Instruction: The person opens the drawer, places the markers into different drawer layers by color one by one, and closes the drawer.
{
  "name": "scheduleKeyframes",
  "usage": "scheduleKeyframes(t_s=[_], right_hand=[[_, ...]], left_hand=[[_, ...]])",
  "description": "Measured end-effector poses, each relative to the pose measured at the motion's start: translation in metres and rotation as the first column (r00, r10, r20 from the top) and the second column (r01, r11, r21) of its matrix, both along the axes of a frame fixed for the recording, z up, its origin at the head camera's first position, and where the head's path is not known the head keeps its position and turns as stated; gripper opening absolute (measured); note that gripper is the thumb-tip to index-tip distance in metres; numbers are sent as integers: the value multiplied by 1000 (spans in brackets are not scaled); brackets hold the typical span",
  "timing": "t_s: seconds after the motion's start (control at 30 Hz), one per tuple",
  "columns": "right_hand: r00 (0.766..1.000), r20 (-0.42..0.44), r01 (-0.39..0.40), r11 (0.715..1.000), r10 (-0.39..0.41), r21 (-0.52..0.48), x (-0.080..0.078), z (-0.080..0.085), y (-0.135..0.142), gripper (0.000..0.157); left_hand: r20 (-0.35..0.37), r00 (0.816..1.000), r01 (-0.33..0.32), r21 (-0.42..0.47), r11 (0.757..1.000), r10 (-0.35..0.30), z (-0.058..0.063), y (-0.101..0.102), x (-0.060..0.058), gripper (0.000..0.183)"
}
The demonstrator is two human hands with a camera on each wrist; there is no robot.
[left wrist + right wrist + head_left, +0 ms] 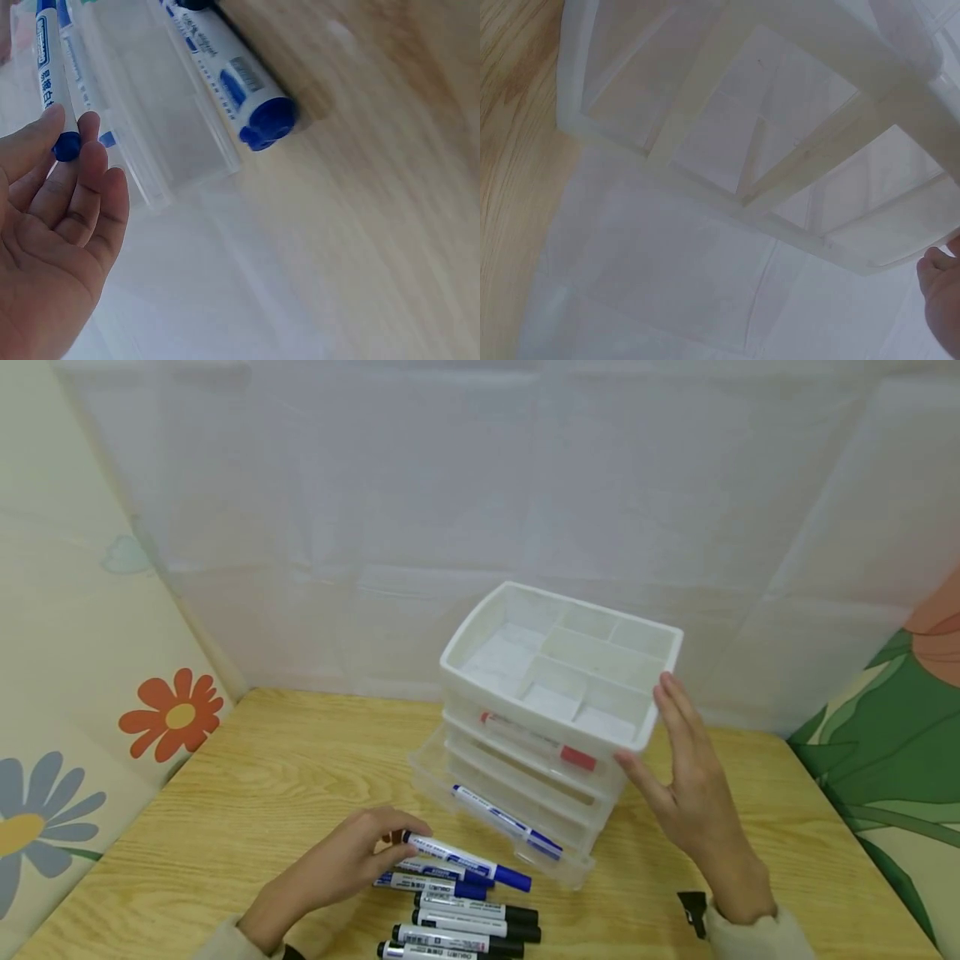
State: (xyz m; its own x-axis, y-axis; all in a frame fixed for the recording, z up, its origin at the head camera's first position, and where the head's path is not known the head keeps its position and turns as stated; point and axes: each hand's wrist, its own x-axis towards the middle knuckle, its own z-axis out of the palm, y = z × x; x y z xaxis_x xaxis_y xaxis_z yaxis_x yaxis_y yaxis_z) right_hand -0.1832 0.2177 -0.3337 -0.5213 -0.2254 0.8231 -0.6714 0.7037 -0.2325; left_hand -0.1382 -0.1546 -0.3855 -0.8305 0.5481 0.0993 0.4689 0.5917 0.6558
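My left hand [352, 856] pinches a blue-capped whiteboard marker [474, 862] by its back end, between thumb and fingers. Its blue end also shows at the fingertips in the left wrist view. In front of it stands a white plastic drawer organizer [540, 714] with a divided top tray. The bottom drawer [429, 767] is pulled out, and another blue marker [502, 818] lies in it. Behind the upper drawer front shows a red marker [536, 742]. My right hand [693, 793] rests on the organizer's right front corner, fingers extended along the rim, thumb against the front.
Blue-capped markers [431, 886] lie under and beside the held one. Several black-capped markers [468, 922] lie in a row toward the near table edge. A white cloth [360, 527] hangs behind the wooden table [300, 752], with flower-printed panels on both sides.
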Motion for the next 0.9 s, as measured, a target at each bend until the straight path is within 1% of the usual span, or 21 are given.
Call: scheduleKeyframes(t_s=[0.07,0.23,0.4,0.63,0.77,0.9], right_hand=[[1000,-3,-1,1000,1,0,0,0,0,80],[1000,-13,-2,1000,2,1,0,-1,0,79],[1000,-3,0,1000,0,2,0,0,0,79],[1000,3,-2,1000,2,-1,0,0,1,79],[1000,-2,-7,1000,7,-1,0,0,1,79],[1000,-7,-5,1000,5,0,0,0,0,79]], left_hand=[[-25,1000,11,14,1000,-11,4,1,1,21],[-61,998,24,40,999,-22,13,4,3,21],[-99,995,38,80,996,-30,21,7,2,21],[-179,983,53,96,994,-35,35,13,-3,22],[-187,982,48,102,994,-28,40,15,-7,24],[-212,976,71,117,991,-44,42,18,-12,24]])
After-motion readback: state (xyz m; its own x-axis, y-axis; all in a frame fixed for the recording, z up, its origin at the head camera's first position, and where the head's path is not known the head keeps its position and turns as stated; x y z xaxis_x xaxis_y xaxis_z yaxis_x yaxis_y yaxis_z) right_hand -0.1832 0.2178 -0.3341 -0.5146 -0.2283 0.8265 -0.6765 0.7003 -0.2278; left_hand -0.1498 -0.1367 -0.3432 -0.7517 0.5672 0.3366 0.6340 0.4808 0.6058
